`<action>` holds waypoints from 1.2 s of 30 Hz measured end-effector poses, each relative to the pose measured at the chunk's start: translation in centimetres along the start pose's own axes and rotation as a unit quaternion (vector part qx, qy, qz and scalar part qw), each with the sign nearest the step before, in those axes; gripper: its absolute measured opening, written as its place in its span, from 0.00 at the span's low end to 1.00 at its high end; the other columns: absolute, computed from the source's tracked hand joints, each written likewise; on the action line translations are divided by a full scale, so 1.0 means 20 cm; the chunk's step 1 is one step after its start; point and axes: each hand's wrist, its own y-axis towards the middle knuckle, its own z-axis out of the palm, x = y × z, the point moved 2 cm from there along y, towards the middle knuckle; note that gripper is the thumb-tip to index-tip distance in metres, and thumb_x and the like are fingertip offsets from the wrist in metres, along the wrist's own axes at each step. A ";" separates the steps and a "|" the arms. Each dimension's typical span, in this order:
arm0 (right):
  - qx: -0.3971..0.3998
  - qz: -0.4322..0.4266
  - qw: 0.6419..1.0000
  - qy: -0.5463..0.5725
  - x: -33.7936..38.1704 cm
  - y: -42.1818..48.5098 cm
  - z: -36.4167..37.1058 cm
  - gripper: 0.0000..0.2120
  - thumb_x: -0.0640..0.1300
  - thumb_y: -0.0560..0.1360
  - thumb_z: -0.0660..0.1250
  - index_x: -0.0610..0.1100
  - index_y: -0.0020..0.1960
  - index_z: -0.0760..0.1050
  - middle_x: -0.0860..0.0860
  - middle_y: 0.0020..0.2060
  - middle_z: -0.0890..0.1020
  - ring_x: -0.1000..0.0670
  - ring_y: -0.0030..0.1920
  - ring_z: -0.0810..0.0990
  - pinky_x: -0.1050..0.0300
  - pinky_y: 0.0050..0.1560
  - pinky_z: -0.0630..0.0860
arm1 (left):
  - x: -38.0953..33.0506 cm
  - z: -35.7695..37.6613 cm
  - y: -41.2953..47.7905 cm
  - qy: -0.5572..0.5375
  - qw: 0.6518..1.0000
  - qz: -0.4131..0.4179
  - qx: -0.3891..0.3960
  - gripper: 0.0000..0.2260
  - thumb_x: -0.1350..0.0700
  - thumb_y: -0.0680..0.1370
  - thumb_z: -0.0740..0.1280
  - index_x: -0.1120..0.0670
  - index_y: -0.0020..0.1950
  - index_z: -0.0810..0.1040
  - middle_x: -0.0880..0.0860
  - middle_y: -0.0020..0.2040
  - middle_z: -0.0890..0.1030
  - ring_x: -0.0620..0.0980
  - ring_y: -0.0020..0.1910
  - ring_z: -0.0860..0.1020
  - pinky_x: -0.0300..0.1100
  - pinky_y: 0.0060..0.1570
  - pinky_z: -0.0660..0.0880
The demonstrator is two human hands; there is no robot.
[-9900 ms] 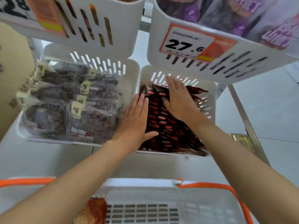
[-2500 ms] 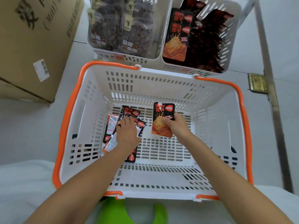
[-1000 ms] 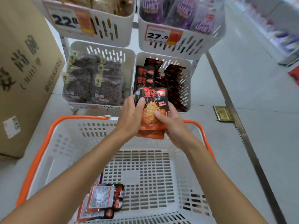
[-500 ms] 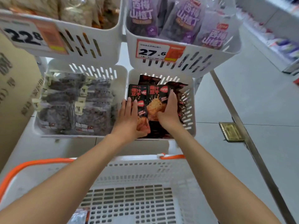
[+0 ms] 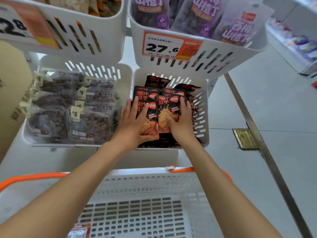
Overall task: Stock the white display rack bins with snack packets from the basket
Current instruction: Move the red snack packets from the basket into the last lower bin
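Observation:
The lower right white rack bin (image 5: 206, 121) holds a stack of black-and-red snack packets. Two of them lie on top side by side: a left packet (image 5: 151, 117) and a right packet (image 5: 169, 109). My left hand (image 5: 133, 123) rests flat on the left packet, fingers straight, thumb along its bottom edge. My right hand (image 5: 182, 121) lies on the right packet, its fingers over the right edge and its thumb on the front. Below, the white basket (image 5: 140, 186) with orange handles holds a few packets (image 5: 79, 231) at its near left corner.
The lower left bin (image 5: 123, 79) is full of clear packets of dark snacks. Above hang two more bins, the right one (image 5: 223, 54) with purple packets and a 27.6 price tag. A cardboard box (image 5: 10, 93) stands at left. A metal floor rail (image 5: 257, 134) runs at right.
Both hands have pushed the packets down flatter into the lower right bin and spread apart on them. The camera has moved closer to the bin.

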 end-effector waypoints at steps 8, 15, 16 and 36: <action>0.080 -0.041 0.996 0.028 -0.03 -0.02 0.01 0.47 0.33 0.74 0.67 0.57 0.80 0.42 0.56 0.79 0.52 0.53 0.78 0.55 0.50 0.76 0.61 | 0.02 0.01 -0.03 -0.066 0.998 0.000 -0.005 0.52 0.34 0.70 0.71 0.44 0.80 0.37 0.49 0.78 0.29 0.52 0.75 0.26 0.53 0.77 0.38; 0.033 -0.060 0.997 -0.043 -0.02 -0.04 0.03 0.38 0.41 0.80 0.63 0.51 0.81 0.43 0.54 0.80 0.42 0.55 0.79 0.44 0.62 0.76 0.50 | 0.02 0.00 -0.04 -0.082 0.997 -0.014 0.000 0.53 0.27 0.63 0.61 0.43 0.80 0.38 0.49 0.78 0.29 0.50 0.76 0.27 0.52 0.77 0.38; 0.037 -0.063 0.995 -0.065 -0.03 -0.06 0.02 0.38 0.40 0.81 0.63 0.52 0.81 0.42 0.54 0.79 0.40 0.55 0.79 0.42 0.68 0.73 0.50 | 0.03 -0.01 -0.05 -0.083 0.996 -0.013 0.000 0.53 0.27 0.61 0.57 0.42 0.80 0.38 0.49 0.78 0.28 0.50 0.76 0.27 0.52 0.77 0.38; 0.074 -0.100 0.973 -0.196 -0.09 -0.18 -0.06 0.44 0.48 0.74 0.73 0.57 0.80 0.49 0.49 0.80 0.39 0.45 0.79 0.48 0.49 0.76 0.57 | 0.00 0.00 -0.13 -0.032 0.998 -0.043 -0.018 0.40 0.47 0.79 0.67 0.46 0.81 0.42 0.51 0.81 0.35 0.55 0.79 0.34 0.54 0.78 0.45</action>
